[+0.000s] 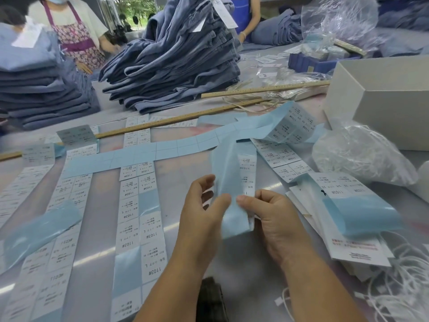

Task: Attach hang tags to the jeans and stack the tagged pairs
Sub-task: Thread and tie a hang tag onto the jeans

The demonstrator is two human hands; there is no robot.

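Observation:
Both my hands hold a light blue label strip (228, 182) upright above the table. My left hand (204, 205) pinches its left edge with thumb and fingers, and my right hand (267, 210) pinches the right edge where white printed labels show. Several strips of white size labels (139, 219) lie flat on the table to the left. White hang tags (357, 249) with strings lie at the right under a blue backing strip (362, 214). A tall leaning stack of blue jeans (176, 66) stands at the back, another stack (39, 89) at the far left.
Two wooden rulers (264, 89) lie across the table's middle. A white box (383, 98) stands at right, with a bag of white strings (362, 154) in front. Loose white cords (394, 287) lie at lower right. Two people work at the far side.

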